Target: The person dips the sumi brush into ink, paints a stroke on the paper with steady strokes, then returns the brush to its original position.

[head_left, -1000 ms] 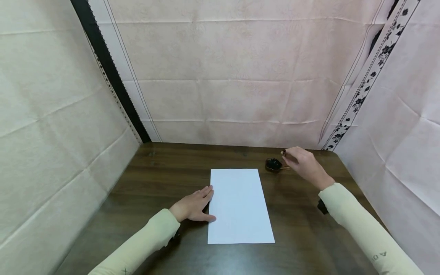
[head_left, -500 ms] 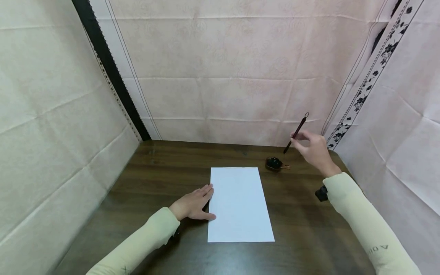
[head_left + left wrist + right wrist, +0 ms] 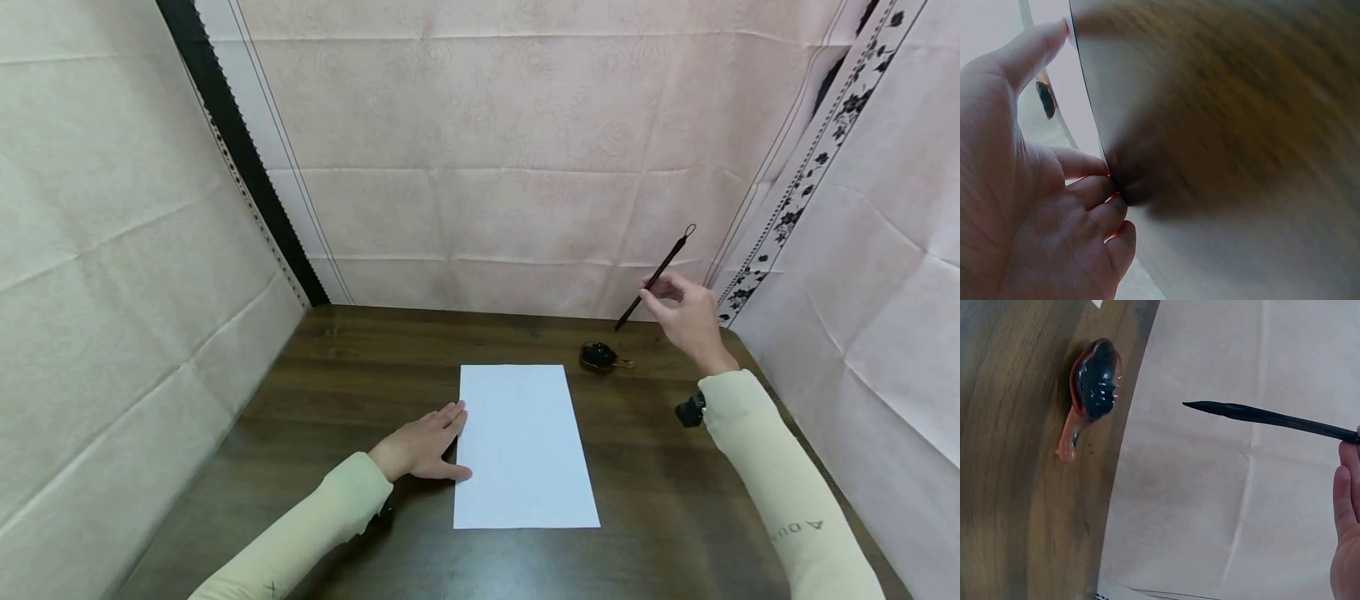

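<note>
A blank white sheet of paper (image 3: pixel 527 450) lies on the wooden table. My left hand (image 3: pixel 420 446) rests at its left edge, thumb and fingertips touching the sheet with the fingers extended. Behind the sheet's far right corner sits a small ink dish (image 3: pixel 624 364) with a short handle; glossy black liquid fills it in the right wrist view. My right hand (image 3: pixel 688 317) pinches a dark calligraphy brush (image 3: pixel 663 268) by its shaft, behind and right of the dish. The brush leans, its loop end up to the right and its pointed black tip (image 3: pixel 1204 406) in the air.
The brown table (image 3: pixel 360 375) ends at a back edge just beyond the dish. Pale cloth walls (image 3: pixel 480 150) stand behind and on both sides. A black device (image 3: pixel 690 410) is worn under the right wrist.
My right hand has lifted from beside the dish, raising the brush up and slightly right. A thin thread below the brush tip half a second ago is gone. The left hand stays put.
</note>
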`<state>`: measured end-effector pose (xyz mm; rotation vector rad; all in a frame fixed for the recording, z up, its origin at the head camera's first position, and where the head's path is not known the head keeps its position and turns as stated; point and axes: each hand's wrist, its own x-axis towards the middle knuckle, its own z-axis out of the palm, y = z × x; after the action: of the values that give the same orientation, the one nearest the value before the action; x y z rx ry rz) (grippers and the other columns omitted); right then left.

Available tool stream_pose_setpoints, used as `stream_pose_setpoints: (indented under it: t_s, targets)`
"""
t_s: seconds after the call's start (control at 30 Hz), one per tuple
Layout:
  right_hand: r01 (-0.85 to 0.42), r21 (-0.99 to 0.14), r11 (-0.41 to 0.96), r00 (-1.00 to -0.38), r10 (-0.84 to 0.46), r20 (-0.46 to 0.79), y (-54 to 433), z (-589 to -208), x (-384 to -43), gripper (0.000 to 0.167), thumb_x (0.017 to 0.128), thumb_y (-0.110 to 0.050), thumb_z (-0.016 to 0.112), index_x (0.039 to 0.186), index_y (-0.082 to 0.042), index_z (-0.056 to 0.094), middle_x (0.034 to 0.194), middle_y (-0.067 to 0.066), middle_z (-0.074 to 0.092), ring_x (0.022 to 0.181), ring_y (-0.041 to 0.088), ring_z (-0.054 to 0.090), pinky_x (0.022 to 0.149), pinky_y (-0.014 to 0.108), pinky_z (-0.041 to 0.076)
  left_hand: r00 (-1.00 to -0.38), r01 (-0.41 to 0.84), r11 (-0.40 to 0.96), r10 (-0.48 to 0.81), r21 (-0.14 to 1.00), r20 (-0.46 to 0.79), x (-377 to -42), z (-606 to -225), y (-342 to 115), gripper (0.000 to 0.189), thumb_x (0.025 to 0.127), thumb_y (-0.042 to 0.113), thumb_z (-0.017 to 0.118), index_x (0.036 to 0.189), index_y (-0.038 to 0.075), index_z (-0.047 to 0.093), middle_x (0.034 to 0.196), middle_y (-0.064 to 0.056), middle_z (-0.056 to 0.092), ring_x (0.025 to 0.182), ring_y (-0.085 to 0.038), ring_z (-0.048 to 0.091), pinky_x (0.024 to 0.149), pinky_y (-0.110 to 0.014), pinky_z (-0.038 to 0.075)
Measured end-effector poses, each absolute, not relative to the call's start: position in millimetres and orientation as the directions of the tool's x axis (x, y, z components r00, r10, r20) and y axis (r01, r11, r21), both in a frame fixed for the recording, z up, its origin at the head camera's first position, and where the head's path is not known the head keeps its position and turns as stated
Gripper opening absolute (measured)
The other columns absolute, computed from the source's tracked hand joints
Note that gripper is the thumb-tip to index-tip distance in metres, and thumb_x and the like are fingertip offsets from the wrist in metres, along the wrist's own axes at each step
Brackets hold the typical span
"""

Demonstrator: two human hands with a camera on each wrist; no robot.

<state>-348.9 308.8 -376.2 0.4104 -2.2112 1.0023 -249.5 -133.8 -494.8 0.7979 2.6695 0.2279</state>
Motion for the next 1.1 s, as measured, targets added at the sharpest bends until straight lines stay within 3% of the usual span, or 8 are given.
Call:
stream_pose_setpoints:
  t_s: [0.37,0.67,0.93,1.1]
  targets:
    - [-0.505,-0.635,0.585,-0.761,0.045,0.647,294.6,-403.4,-356.0,0.017,0.098,-0.014,0.076,0.109,-0.001,0.077,0.100,0.019,0.078,0.087,-0.013,0.064,0.083,0.002,0.049,-0.784,0.500,0.828,0.557,0.254,-0.273,-249.1,-495.7,-135.0,0.106,0.094,0.070,0.063,0.168,0.005,0.025,0.179,-0.011,0.018,0.167,-0.026,0.018,0.134,-0.046,0.024]
    - [-0.480,-0.622,0.618,-0.757,0.067,0.650,287.6,-430.4,-357.4,0.014,0.096,-0.011,0.078,0.108,-0.005,0.079,0.098,0.015,0.080,0.081,-0.015,0.062,0.074,0.002,0.047,-0.783,0.507,0.825,0.562,0.251,-0.266,-248.2,-496.2,-135.2,0.105,0.094,0.071,0.062,0.168,0.005,0.025,0.179,-0.011,0.018,0.166,-0.026,0.018,0.134,-0.045,0.025]
    - [-0.469,-0.605,0.643,-0.755,0.064,0.653,287.2,-449.0,-357.4,0.012,0.096,-0.010,0.078,0.107,-0.006,0.079,0.096,0.012,0.081,0.081,-0.015,0.062,0.074,0.004,0.046,-0.785,0.498,0.827,0.558,0.261,-0.270,-248.1,-496.2,-135.2,0.105,0.095,0.070,0.063,0.168,0.005,0.024,0.179,-0.010,0.016,0.167,-0.026,0.017,0.134,-0.045,0.025]
    - [-0.448,-0.600,0.663,-0.766,0.061,0.640,286.5,-459.6,-357.8,0.011,0.096,-0.010,0.078,0.107,-0.008,0.079,0.097,0.010,0.081,0.085,-0.003,0.068,0.078,0.004,0.045,-0.784,0.503,0.826,0.560,0.254,-0.267,-248.3,-497.0,-135.5,0.105,0.095,0.071,0.062,0.168,0.005,0.024,0.179,-0.010,0.016,0.167,-0.026,0.017,0.134,-0.045,0.025]
